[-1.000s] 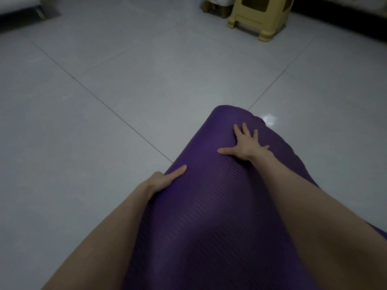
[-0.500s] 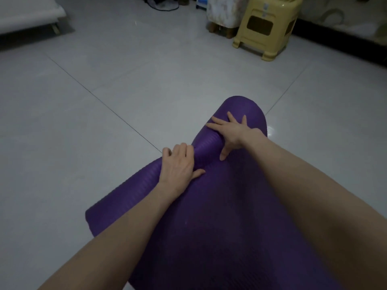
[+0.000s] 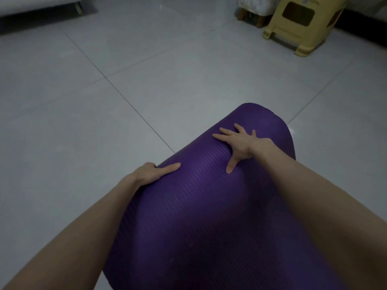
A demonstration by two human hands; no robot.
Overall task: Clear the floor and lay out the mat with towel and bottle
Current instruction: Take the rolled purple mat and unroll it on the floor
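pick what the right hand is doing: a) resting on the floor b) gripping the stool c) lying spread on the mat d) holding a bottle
c: the right hand lies on top of the mat with its fingers spread flat, holding nothing.

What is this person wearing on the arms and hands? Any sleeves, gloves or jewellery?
Nothing that shows. No sleeve reaches into view on either arm. The left hand and the right hand have no gloves, rings, watch or wristband.
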